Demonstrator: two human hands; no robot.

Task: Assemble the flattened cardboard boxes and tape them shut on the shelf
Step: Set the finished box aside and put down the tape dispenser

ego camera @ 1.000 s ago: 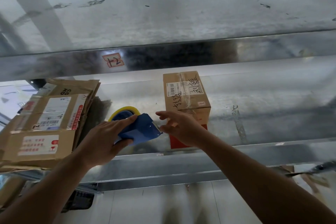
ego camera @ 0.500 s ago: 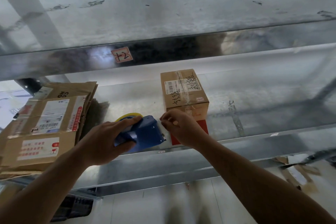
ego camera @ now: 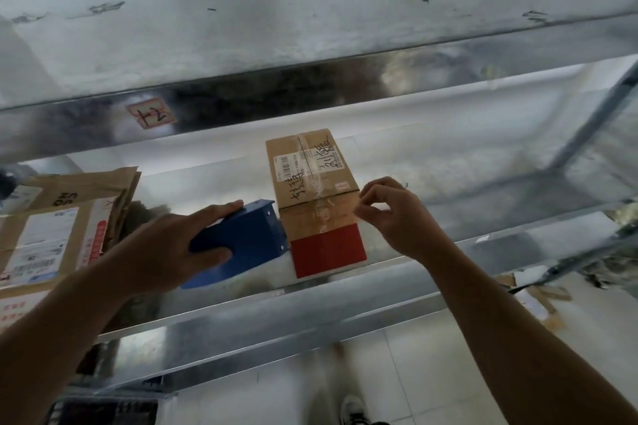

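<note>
On the metal shelf (ego camera: 483, 183), the small box (ego camera: 310, 179) stood built, w/ clear tape down its top. The left hand (ego camera: 165, 248) gripped the blue tape gun (ego camera: 248, 238) just beside the box, fingers flat on top, thumb on its near side. The right hand (ego camera: 393, 214) pinched thumb to first finger at the box's front right edge; tape b/w them couldn't be told. Step: prob. taping the front. Next: pull tight, press down, cut. Flat boxes (ego camera: 51, 228) lay at left.
</note>
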